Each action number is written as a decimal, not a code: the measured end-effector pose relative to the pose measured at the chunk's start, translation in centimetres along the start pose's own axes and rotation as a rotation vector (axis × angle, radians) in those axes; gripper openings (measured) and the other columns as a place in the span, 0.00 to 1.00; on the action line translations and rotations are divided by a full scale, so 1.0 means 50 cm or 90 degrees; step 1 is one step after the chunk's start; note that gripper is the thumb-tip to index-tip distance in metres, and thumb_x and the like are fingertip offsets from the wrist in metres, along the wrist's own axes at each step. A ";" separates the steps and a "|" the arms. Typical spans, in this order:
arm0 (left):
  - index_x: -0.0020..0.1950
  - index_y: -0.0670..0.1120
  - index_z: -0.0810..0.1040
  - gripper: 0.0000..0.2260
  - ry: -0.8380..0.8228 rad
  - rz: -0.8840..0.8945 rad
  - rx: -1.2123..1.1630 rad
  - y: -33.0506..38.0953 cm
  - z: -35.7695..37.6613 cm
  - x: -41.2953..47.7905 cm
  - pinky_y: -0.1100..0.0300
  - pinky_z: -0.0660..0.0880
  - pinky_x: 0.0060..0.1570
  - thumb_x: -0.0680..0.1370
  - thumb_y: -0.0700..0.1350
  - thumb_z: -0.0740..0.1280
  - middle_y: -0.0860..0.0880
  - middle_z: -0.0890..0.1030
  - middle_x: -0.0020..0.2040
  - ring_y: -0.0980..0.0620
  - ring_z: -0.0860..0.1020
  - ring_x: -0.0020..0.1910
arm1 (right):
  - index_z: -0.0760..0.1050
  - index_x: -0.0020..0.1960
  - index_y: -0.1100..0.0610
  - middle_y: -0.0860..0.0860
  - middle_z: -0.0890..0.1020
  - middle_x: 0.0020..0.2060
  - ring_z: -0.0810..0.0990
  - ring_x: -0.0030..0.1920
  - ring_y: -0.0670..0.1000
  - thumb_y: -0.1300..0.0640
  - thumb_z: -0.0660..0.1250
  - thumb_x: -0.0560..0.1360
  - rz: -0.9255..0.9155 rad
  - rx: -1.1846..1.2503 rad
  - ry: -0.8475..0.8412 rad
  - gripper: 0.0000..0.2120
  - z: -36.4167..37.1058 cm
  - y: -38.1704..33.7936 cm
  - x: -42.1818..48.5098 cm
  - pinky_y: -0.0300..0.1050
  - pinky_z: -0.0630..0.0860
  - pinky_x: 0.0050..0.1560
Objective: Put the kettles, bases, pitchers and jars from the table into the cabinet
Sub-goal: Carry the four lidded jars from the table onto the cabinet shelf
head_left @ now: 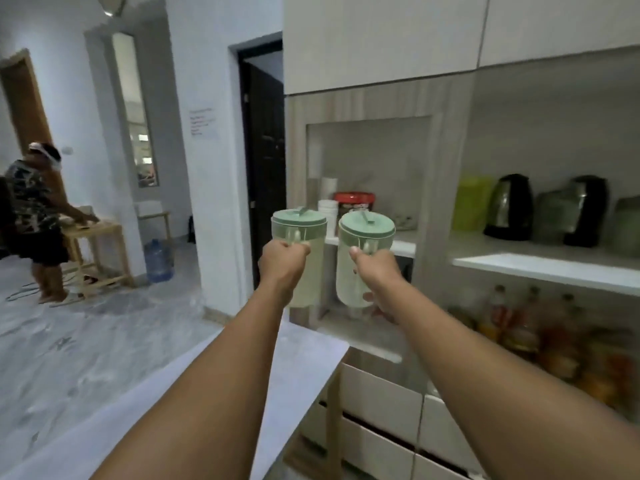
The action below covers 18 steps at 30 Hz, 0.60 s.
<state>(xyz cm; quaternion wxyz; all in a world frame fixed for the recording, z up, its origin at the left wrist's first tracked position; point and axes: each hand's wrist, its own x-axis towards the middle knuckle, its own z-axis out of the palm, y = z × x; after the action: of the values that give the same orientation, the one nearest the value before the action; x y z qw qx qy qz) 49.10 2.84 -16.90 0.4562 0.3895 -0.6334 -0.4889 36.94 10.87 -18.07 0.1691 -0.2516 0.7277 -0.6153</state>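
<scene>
A: How far along is this looking?

B: Partway, I'm judging. A black kettle (510,207) and a second kettle (587,211) are already sitting on the right shelf (540,268) of the cabinet (443,168). Pale greenish containers are standing beside them, too blurred to name.

A: And the hands?

B: Both are carrying. The left hand (282,259) is curling round the handle of the left pitcher (298,218). The right hand (372,271) is gripping the handle of the right pitcher (366,225). Both green-lidded pitchers are hanging upright before the left niche, beyond the far edge of the desk (301,358), not yet set down.

A: What's remaining?

B: Placing these two. Whether more is waiting on the desk I cannot tell, as only one corner is showing.

A: Any writing?

B: A red-lidded tub (353,200) in the niche is bearing white lettering, and a wall notice (202,123) is showing red lines. Both are too blurred for reading.
</scene>
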 end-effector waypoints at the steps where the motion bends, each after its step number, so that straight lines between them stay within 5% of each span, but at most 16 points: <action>1: 0.47 0.44 0.80 0.06 -0.031 0.017 -0.011 0.021 0.045 -0.013 0.58 0.74 0.43 0.74 0.46 0.69 0.45 0.81 0.44 0.45 0.78 0.44 | 0.73 0.67 0.61 0.60 0.79 0.64 0.77 0.64 0.62 0.48 0.65 0.78 -0.004 -0.001 0.033 0.23 -0.051 -0.003 0.007 0.63 0.75 0.63; 4: 0.46 0.44 0.79 0.05 -0.116 0.052 -0.036 0.072 0.177 -0.052 0.60 0.73 0.38 0.76 0.45 0.68 0.47 0.80 0.41 0.47 0.79 0.43 | 0.72 0.68 0.61 0.60 0.79 0.64 0.77 0.64 0.63 0.47 0.65 0.78 -0.008 -0.006 0.119 0.24 -0.196 -0.006 0.029 0.63 0.75 0.64; 11: 0.52 0.42 0.79 0.10 -0.234 0.086 -0.060 0.137 0.490 -0.105 0.59 0.69 0.42 0.77 0.47 0.68 0.47 0.80 0.45 0.47 0.77 0.46 | 0.72 0.67 0.60 0.58 0.80 0.60 0.78 0.57 0.61 0.45 0.64 0.79 0.012 -0.022 0.236 0.23 -0.496 0.043 0.143 0.56 0.77 0.53; 14: 0.41 0.46 0.74 0.07 -0.270 0.077 -0.081 0.145 0.627 -0.103 0.62 0.67 0.32 0.78 0.44 0.66 0.50 0.76 0.38 0.51 0.75 0.39 | 0.71 0.67 0.61 0.59 0.80 0.60 0.78 0.58 0.61 0.46 0.64 0.79 0.005 -0.027 0.254 0.23 -0.597 0.072 0.231 0.56 0.77 0.52; 18: 0.39 0.46 0.73 0.08 -0.266 0.058 -0.086 0.147 0.796 -0.061 0.63 0.67 0.31 0.78 0.42 0.66 0.50 0.75 0.36 0.54 0.74 0.36 | 0.72 0.68 0.62 0.59 0.80 0.61 0.78 0.59 0.62 0.46 0.64 0.79 0.009 -0.039 0.251 0.24 -0.692 0.106 0.374 0.58 0.77 0.57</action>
<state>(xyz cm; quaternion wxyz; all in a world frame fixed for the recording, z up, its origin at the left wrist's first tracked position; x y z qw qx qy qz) 11.45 17.82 -14.55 0.3622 0.2190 -0.6968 -0.5791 1.62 28.81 -15.65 0.0199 -0.1265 0.7667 -0.6291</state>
